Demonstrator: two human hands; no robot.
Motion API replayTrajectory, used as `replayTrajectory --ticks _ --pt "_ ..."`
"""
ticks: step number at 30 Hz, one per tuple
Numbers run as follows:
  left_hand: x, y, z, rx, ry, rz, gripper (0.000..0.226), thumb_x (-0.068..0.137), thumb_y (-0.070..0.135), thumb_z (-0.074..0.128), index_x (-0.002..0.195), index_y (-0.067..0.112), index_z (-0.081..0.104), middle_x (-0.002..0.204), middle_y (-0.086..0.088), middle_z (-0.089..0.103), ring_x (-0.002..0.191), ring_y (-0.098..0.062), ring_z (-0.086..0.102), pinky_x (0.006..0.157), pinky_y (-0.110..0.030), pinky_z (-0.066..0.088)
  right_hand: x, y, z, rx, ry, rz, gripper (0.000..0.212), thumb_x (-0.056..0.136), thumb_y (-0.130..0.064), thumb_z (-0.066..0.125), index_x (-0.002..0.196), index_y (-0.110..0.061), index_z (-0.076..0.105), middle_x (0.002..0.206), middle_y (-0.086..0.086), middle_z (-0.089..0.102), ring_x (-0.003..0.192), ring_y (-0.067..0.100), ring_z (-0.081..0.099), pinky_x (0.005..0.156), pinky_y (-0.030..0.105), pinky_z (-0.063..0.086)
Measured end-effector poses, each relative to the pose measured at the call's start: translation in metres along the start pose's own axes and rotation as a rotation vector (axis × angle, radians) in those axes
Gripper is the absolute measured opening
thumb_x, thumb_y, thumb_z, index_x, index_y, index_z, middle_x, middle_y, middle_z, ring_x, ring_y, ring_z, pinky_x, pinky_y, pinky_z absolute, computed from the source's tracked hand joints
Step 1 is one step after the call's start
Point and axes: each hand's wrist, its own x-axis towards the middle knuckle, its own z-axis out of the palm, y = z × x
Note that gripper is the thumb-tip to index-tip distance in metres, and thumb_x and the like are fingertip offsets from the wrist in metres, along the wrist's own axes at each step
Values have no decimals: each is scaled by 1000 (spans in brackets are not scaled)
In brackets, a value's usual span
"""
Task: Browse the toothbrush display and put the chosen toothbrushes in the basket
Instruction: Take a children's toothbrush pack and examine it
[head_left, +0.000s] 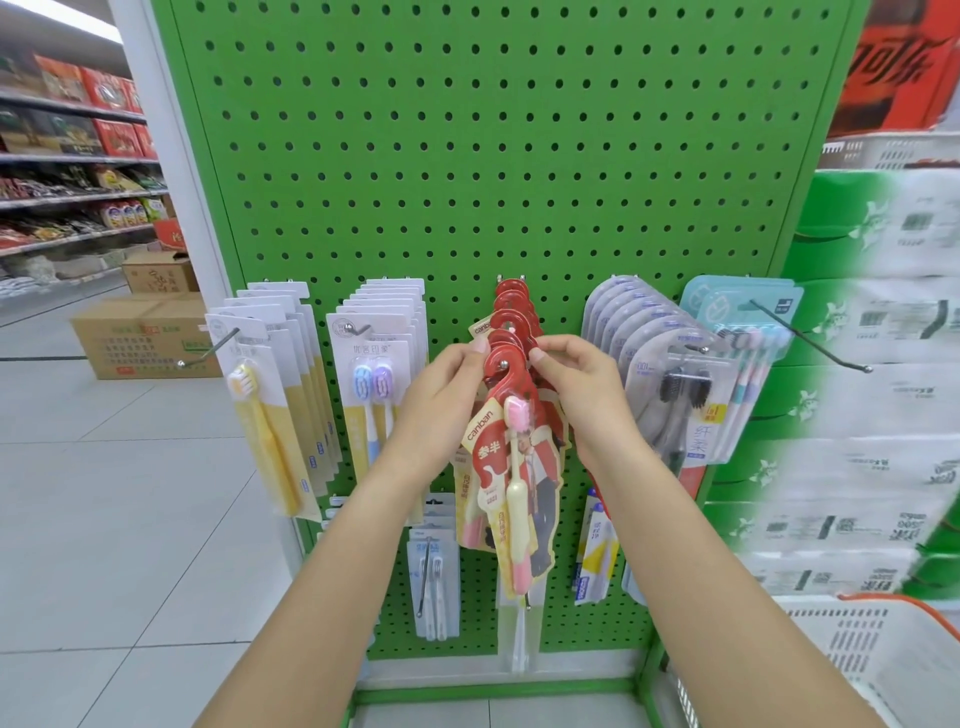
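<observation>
A green pegboard display (467, 156) carries hanging toothbrush packs. At the centre hook hangs a row of red packs; the front red pack (511, 457) holds a pink and cream toothbrush. My left hand (447, 400) pinches the top left edge of that pack near the hook. My right hand (576, 389) pinches its top right edge. Both hands meet at the hook end. A white basket (883, 654) with an orange handle stands at the lower right.
Yellow packs (270, 415) and blue-purple packs (374, 384) hang to the left, grey packs (670, 395) and pastel packs (748, 364) to the right. Bare hooks jut out at far left and far right. Cardboard boxes (140, 338) sit on the floor; tissue packs are stacked at right.
</observation>
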Motion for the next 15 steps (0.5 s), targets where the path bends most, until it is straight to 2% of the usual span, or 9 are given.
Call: replayTrajectory --ticks 2,5,7,10,13,15 --pt "-1 -1 0 -19 -1 7 34 101 48 37 100 25 62 99 -6 71 93 -19 68 79 -29 53 1 2 2 15 -10 18 10 96 -12 57 93 -19 64 100 7 70 86 21 67 68 26 54" --pt "-2 -2 0 -54 -12 1 31 102 44 38 101 24 62 96 -2 71 89 -14 69 73 -23 51 3 4 3 48 -18 67 10 95 -13 58 92 -19 65 101 9 70 86 24 67 73 34 55" --pt "-3 -1 0 -81 -27 -16 30 102 43 39 100 23 61 94 -2 72 83 -11 69 69 -21 52 4 5 2 84 -24 113 11 96 -14 56 96 -17 66 101 10 71 85 24 68 71 34 56" --pt "-5 0 1 -114 -26 -37 28 102 41 41 98 22 61 97 -5 72 83 -12 70 70 -22 53 3 5 1 134 -45 155 18 98 -16 52 107 -10 67 101 9 71 81 18 69 61 24 52" --pt "-5 1 2 -133 -8 -46 21 103 34 42 96 26 61 102 -4 71 91 -13 69 74 -22 53 3 1 3 126 -25 121 26 100 -17 49 119 -11 65 112 5 69 93 12 67 63 16 51" --pt "-5 1 2 -148 -12 -43 21 104 31 42 101 28 63 105 -1 71 96 -14 69 78 -23 53 6 -7 5 100 23 58 28 101 -16 46 124 -12 61 111 -3 66 91 1 61 57 6 46"
